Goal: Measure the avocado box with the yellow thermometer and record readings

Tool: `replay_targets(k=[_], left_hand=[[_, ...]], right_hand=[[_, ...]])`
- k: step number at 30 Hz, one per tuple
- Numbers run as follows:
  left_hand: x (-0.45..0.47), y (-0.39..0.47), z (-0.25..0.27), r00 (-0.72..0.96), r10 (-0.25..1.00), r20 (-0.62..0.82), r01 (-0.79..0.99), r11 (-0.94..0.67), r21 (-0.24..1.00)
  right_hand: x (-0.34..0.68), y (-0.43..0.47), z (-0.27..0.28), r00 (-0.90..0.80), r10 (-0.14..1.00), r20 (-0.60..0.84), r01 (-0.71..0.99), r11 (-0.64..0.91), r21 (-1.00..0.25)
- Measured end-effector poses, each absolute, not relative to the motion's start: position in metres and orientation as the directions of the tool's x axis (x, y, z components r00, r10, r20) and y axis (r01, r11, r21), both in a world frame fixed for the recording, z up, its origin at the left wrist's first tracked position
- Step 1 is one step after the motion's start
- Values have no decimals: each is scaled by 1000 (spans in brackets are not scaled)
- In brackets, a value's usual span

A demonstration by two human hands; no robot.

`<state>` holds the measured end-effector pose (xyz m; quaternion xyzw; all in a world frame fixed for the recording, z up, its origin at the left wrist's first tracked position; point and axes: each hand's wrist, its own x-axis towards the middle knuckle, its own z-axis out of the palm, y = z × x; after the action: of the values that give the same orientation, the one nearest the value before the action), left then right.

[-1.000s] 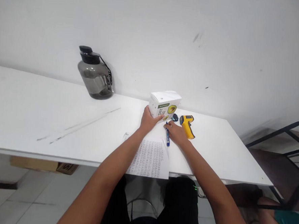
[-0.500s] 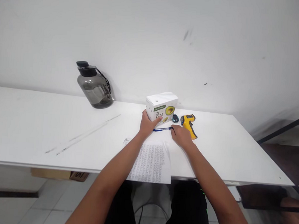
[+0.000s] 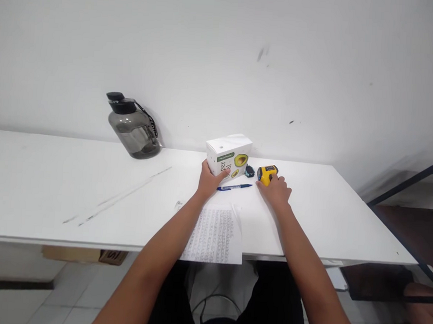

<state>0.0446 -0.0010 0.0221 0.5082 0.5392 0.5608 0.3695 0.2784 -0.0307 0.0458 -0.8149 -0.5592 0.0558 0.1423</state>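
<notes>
My left hand [image 3: 210, 179] grips the lower left end of a white box [image 3: 228, 154] with avocado pictures, which stands upright near the wall. My right hand [image 3: 276, 189] is closed around the handle of a yellow and black infrared thermometer [image 3: 265, 175], covering most of that handle. Between the box and the thermometer lies a small dark teal object [image 3: 250, 171] whose kind I cannot make out. A blue pen [image 3: 234, 187] rests in front of the box, untouched by my right hand. Nearer to me is a sheet of paper [image 3: 219, 235] with rows of writing.
A large grey water bottle [image 3: 135, 130] with a black lid stands at the left by the wall. The white table [image 3: 126, 205] has its front edge close to my legs. Below it sits a cardboard box [image 3: 75, 254]. A dark metal frame [image 3: 408, 181] is at the right.
My right hand has left the pen, moved right and closed on the thermometer. My left hand stays on the box. The view has shifted slightly.
</notes>
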Motion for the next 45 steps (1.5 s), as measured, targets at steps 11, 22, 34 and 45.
replay_targets(k=[11,22,34,45], left_hand=[[41,9,15,-251,953,168,-8,-175,985],[44,0,36,-321,907,273,-179,-342,923],[45,-8,29,-266,890,369,-96,-406,909],[44,-10,30,-261,882,392,-59,-420,906]], right_hand=[[284,-31,51,389,921,11,740,-305,-600],[258,-49,42,148,892,427,447,325,-834],[252,-54,41,58,850,524,474,438,-764],[254,-55,41,26,856,517,513,432,-742]])
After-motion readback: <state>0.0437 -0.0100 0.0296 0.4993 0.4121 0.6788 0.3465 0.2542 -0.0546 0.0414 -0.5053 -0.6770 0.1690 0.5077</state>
